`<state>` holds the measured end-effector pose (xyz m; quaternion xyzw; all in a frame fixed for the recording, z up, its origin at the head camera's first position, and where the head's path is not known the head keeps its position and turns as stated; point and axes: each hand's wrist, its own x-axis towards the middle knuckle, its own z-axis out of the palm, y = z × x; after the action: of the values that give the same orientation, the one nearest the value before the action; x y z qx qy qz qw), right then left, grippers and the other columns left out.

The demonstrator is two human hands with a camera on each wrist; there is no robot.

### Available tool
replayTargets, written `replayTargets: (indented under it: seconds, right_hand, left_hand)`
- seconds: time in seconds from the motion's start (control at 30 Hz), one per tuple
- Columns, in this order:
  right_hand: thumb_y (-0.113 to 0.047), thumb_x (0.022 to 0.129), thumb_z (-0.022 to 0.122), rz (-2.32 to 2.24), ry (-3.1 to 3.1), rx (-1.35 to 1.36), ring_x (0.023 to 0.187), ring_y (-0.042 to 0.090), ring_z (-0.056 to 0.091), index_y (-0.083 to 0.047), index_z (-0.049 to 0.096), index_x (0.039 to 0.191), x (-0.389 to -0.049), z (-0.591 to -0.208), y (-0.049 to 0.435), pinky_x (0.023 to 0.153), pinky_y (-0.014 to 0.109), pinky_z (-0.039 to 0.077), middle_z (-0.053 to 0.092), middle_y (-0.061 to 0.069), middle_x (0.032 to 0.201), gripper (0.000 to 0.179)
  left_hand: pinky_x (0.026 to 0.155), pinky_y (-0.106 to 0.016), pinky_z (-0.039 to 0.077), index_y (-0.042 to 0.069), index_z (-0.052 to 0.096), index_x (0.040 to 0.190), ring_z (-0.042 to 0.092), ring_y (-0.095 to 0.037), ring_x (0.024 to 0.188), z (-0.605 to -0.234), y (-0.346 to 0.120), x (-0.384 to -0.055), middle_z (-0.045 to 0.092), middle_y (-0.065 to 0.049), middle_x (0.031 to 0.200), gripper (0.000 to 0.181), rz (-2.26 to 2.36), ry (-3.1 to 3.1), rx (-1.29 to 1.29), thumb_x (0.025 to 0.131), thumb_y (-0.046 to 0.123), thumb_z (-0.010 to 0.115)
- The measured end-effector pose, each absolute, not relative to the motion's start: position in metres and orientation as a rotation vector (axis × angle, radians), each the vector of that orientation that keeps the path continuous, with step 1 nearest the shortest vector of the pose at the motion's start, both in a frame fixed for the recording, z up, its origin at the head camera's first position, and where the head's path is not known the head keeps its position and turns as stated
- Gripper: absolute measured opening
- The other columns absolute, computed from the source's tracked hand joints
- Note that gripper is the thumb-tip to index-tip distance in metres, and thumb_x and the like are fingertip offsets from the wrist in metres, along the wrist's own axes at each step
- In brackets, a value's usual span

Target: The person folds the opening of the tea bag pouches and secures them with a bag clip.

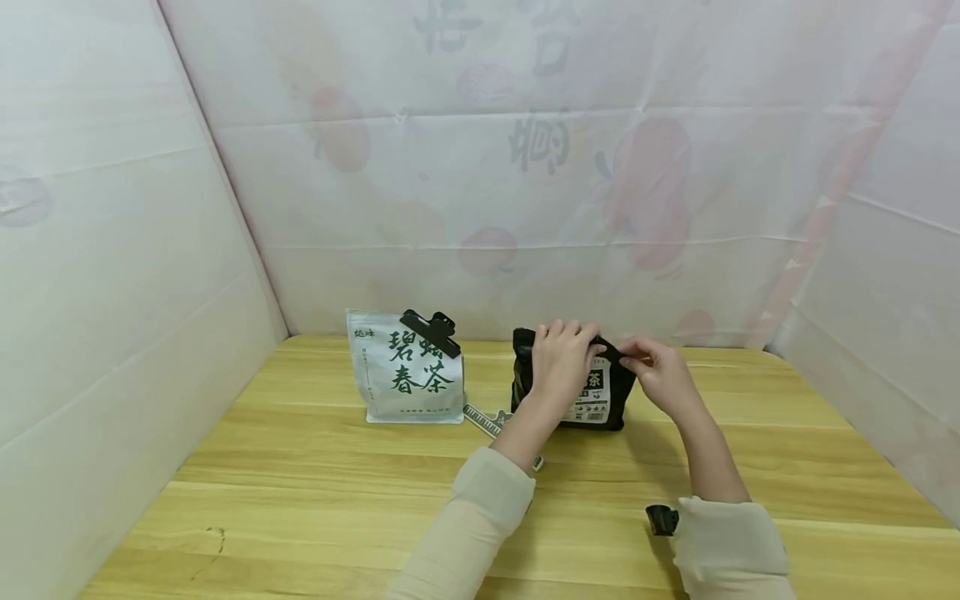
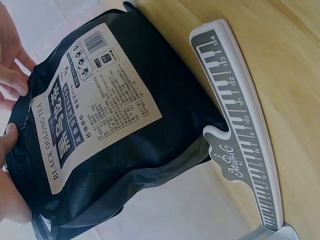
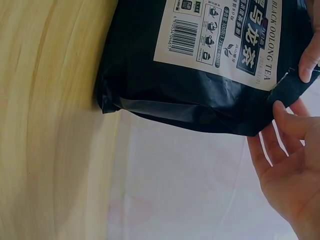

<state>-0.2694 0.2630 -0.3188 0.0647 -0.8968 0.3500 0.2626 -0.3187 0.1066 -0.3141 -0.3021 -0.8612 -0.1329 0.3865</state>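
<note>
A black bag of oolong tea with a pale label stands upright on the table. My left hand grips its top edge from the near side, covering much of the label in the head view. At the right end of that edge, my right hand pinches the corner between thumb and fingers. The right wrist view shows the top folded over, with the right thumb on the fold and part of the left hand close beside it.
Left of the black bag stands a white tea bag with a black clip across its top right. A piano-key ruler lies against the black bag's base. Near the right sleeve sits a small black object. Cloth walls enclose the wooden table.
</note>
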Motion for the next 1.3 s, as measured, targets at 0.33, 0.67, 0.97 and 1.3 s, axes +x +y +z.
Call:
replayTargets:
  seconds: [0.33, 0.67, 0.97, 1.3]
  right_hand:
    - [-0.006, 0.091, 0.057, 0.987, -2.428, 0.185, 0.092, 0.033, 0.058, 0.005, 0.061, 0.107, -0.268, -0.316, 0.258, 0.080, 0.047, 0.047, 0.062, 0.020, 0.099, 0.019]
    - [-0.001, 0.089, 0.058, 0.936, -2.371, 0.141, 0.086, 0.034, 0.058, 0.006, 0.062, 0.099, -0.269, -0.317, 0.251, 0.076, 0.048, 0.049, 0.063, 0.020, 0.091, 0.013]
    - [-0.002, 0.089, 0.058, 0.952, -2.383, 0.134, 0.088, 0.033, 0.059, 0.006, 0.062, 0.100, -0.269, -0.315, 0.252, 0.075, 0.046, 0.049, 0.063, 0.020, 0.093, 0.014]
    - [-0.006, 0.090, 0.059, 0.990, -2.425, 0.159, 0.089, 0.032, 0.059, 0.005, 0.062, 0.103, -0.269, -0.315, 0.255, 0.076, 0.043, 0.050, 0.064, 0.019, 0.095, 0.017]
  left_hand:
    - [0.070, -0.023, 0.032, 0.030, 0.065, 0.096, 0.043, -0.008, 0.072, -0.314, 0.107, -0.319, 0.055, 0.013, 0.082, 0.022, -0.363, -2.230, -0.793, 0.088, 0.046, 0.052]
    - [0.074, -0.024, 0.034, 0.028, 0.063, 0.099, 0.046, -0.008, 0.078, -0.313, 0.105, -0.317, 0.056, 0.012, 0.087, 0.025, -0.323, -2.253, -0.820, 0.090, 0.048, 0.050]
    - [0.073, -0.025, 0.034, 0.026, 0.063, 0.106, 0.049, -0.009, 0.083, -0.313, 0.105, -0.317, 0.059, 0.011, 0.093, 0.034, -0.313, -2.262, -0.821, 0.088, 0.053, 0.051]
    - [0.073, -0.024, 0.035, 0.028, 0.064, 0.098, 0.049, -0.008, 0.080, -0.312, 0.106, -0.318, 0.057, 0.013, 0.088, 0.028, -0.296, -2.262, -0.777, 0.087, 0.051, 0.051]
